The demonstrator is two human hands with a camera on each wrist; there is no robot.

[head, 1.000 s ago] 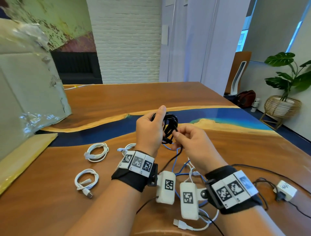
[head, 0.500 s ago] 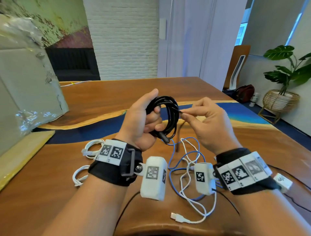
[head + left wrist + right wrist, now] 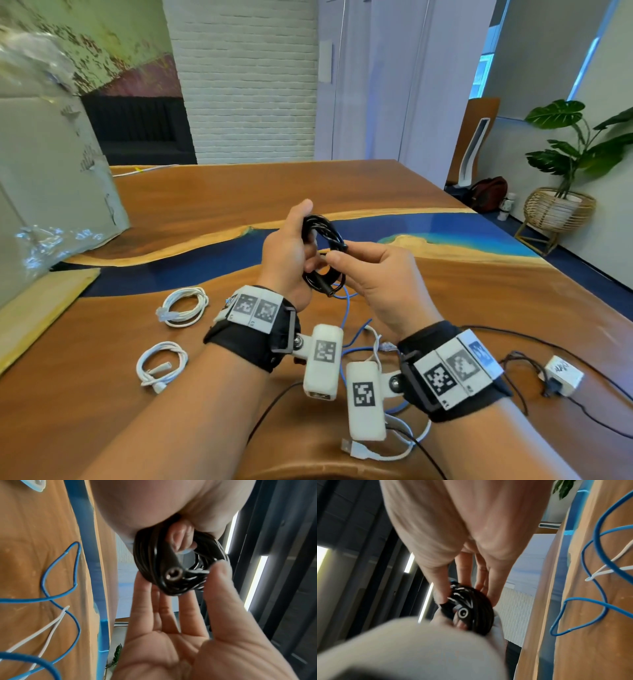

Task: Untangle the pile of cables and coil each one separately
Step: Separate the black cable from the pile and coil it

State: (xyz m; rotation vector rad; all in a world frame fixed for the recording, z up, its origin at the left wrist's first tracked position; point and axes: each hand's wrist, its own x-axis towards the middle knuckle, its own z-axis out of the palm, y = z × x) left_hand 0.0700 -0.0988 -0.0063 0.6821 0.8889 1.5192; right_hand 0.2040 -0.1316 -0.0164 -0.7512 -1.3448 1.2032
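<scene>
A black cable [image 3: 325,236] is wound into a small coil and held above the table in front of me. My left hand [image 3: 291,253] pinches the coil between its raised thumb and its fingers. My right hand [image 3: 376,284] meets it from the right, with fingertips pinching strands at the coil's middle. In the left wrist view the black cable [image 3: 154,563] shows its round barrel plug [image 3: 171,574] pointing at the camera. The plug [image 3: 462,613] also shows in the right wrist view. A blue cable [image 3: 347,308] and a white USB cable [image 3: 373,452] lie loose and crossed under my wrists.
Two coiled white cables [image 3: 185,306] [image 3: 161,365] lie on the wooden table [image 3: 239,192] to the left. A white charger [image 3: 561,373] with thin black cords sits at the right. A large wrapped cardboard box [image 3: 51,188] stands at the far left.
My right hand has moved from the coil's right side, where it pinched the cable, in to the coil's middle. Both hands stay raised off the table after lifting a second ago.
</scene>
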